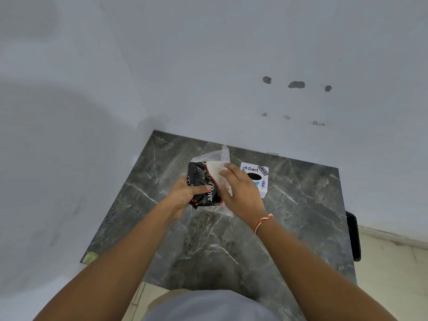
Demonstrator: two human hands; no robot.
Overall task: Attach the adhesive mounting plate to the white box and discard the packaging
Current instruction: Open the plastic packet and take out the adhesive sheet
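Above the table's point(231, 246) far middle, both hands hold a clear plastic packet point(214, 179) with a black printed card inside, its long axis running toward the far edge. The left hand point(188, 193) is closed on its near left side, thumb on top. The right hand point(239, 193) pinches the packet's right side. The white box point(260, 179), stickered, sits just right, near the wall point(208, 66). The table is dark grey marble.

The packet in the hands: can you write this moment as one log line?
left hand: holds clear packet | right hand: fingers on packet | white box: on marble table, untouched
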